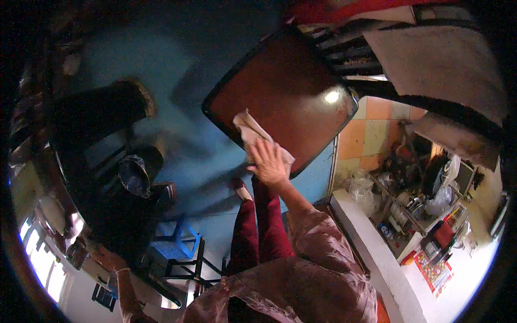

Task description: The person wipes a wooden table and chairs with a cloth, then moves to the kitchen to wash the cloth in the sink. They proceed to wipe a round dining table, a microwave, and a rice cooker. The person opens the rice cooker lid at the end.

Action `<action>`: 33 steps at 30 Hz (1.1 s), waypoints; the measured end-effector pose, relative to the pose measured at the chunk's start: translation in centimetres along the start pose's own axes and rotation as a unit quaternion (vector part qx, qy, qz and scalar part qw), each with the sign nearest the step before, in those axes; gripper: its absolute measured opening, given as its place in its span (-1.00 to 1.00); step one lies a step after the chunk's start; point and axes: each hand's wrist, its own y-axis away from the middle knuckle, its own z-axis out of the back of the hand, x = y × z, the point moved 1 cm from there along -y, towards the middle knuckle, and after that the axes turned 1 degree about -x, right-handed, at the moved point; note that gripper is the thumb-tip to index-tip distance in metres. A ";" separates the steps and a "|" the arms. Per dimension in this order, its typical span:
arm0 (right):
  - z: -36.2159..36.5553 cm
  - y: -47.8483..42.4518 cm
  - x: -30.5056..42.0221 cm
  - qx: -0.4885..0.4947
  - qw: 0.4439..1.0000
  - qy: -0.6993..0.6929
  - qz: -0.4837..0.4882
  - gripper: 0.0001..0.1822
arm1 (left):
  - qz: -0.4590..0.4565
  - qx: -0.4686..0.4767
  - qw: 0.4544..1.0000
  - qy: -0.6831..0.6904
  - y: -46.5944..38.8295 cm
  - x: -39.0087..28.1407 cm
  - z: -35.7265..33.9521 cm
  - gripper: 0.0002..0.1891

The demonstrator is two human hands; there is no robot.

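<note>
A pale cloth (pixel 255 130) lies against the near-left edge of a brown tabletop with a black rim (pixel 291 93). My right hand (pixel 267 161) presses the cloth there, palm down with the fingers somewhat spread. Part of the cloth is hidden under the palm. Light glares off the tabletop near its right corner. Far to the lower left, my left hand (pixel 106 258) is raised away from the table, in dim light. Beside its fingers is a dark, shiny thing (pixel 76 253); whether the hand holds it is unclear.
A blue plastic stool (pixel 175 244) and a black metal frame (pixel 198 264) stand at my left. Dark furniture with a plastic bag (pixel 134 173) is further left. At right, past a low white ledge (pixel 375 242), shelves hold cluttered items (pixel 416 206). The floor (pixel 194 161) is blue.
</note>
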 end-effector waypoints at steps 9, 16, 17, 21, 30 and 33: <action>6.5 0.3 -19.5 -0.304 0.880 0.055 -0.361 -0.41 | -0.128 -0.063 0.980 -0.135 0.9 0.1 -1.5 -0.45; 0.6 1.4 -8.3 -0.220 0.930 0.103 -0.277 -0.16 | -0.205 -0.087 0.914 -0.339 2.2 -1.5 -0.5 -0.46; 0.2 2.4 -5.6 -0.172 0.956 0.035 -0.234 -0.13 | -0.203 -0.094 0.912 -0.344 2.6 -1.0 -0.7 -0.46; 3.0 0.0 -8.8 -0.157 0.974 0.043 -0.157 -0.18 | -0.016 -0.058 0.996 -0.065 1.7 1.6 -0.7 -0.50; 10.2 -21.2 -9.4 -0.329 0.919 0.144 -0.162 -0.16 | -0.049 -0.070 0.994 -0.068 3.2 -1.9 -0.6 -0.54; 9.3 -24.4 -3.4 -0.268 0.954 0.116 -0.067 -0.18 | -0.089 -0.025 0.995 -0.042 3.2 -3.2 0.1 -0.54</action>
